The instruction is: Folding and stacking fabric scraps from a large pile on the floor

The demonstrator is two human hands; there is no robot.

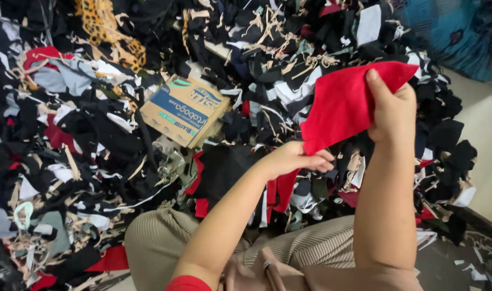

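A piece of red cloth [345,105] is stretched between both my hands, above a big pile of fabric scraps [95,140]. My right hand [391,110] grips its upper right edge, thumb on top. My left hand [300,158] pinches the lower left corner, fingers closed on the cloth. Below my arms are my knees in beige ribbed trousers [165,242].
The scrap pile of black, white, red and grey pieces covers the floor ahead and to the left. A flattened cardboard box [184,110] with blue print lies in the pile. Leopard-print fabric [105,29] lies at the top left, blue patterned cloth [451,32] at the top right, bare floor [488,134] on the right.
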